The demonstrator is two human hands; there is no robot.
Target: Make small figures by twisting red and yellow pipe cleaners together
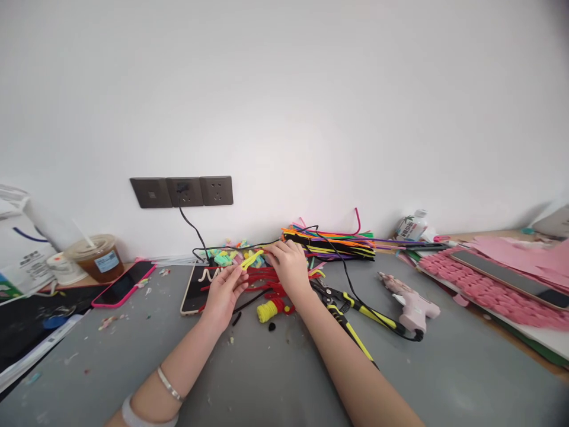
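Between my two hands stretches a bent yellow pipe cleaner [253, 260]. My left hand [224, 292] pinches its lower end between thumb and fingers. At the upper end, the fingers of my right hand [288, 267] close on it, the tips partly hidden. Red pipe cleaners [262, 279] lie beneath and behind my hands. Just below sits a small yellow-and-red coiled piece [269, 309], with a black pompom-like bit [272, 327] beside it. Yellow-and-black pliers [344, 308] rest by my right forearm.
A bundle of coloured pipe cleaners [333, 242] lies against the wall. To the right is a pink glue gun [411, 305] with a black cord. On the left stand an iced drink cup [100, 260] and a pink-cased phone [124, 284]. Another phone [192, 290] lies near my left hand.
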